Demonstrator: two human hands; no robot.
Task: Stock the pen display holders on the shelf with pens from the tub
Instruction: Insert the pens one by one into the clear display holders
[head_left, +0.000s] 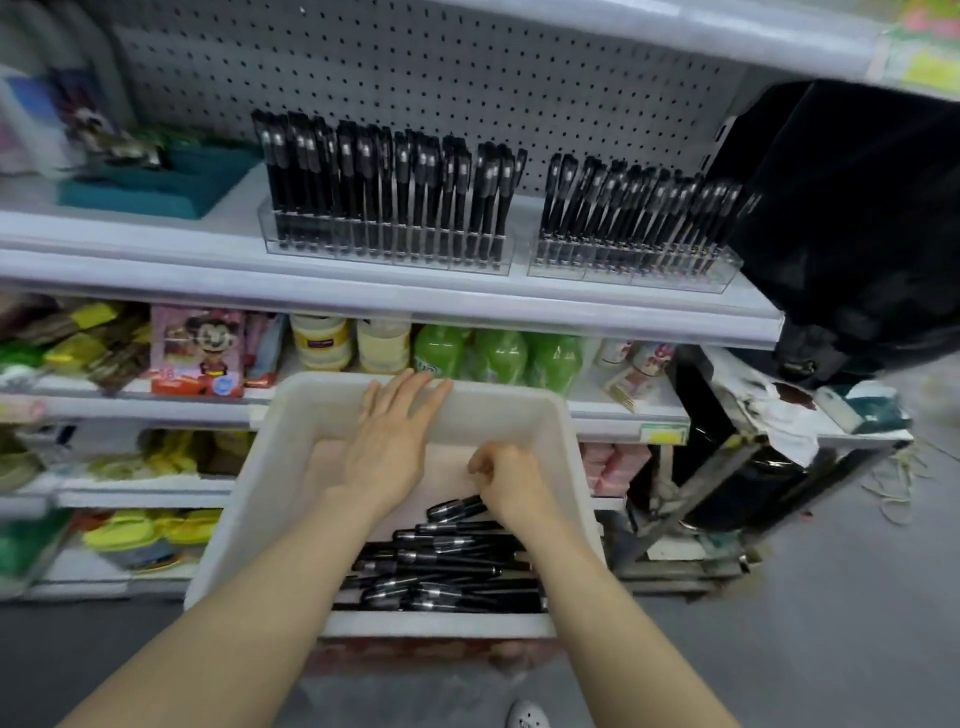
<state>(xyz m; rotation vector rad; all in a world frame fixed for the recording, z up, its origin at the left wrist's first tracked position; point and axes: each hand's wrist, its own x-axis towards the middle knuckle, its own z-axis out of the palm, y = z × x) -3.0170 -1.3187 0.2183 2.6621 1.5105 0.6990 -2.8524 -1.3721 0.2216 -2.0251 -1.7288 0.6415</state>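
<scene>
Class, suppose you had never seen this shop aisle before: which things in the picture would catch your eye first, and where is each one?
First come the two bare arms reaching into the white tub at the centre, the left hand flat and open, the right hand closed on a black pen above the heap of pens. Next, the two clear holders on the shelf above, packed with upright black pens.

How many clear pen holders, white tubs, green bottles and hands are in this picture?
Clear pen holders: 2, left holder and right holder
White tub: 1
Green bottles: 3
Hands: 2, left hand and right hand
Total: 8
</scene>
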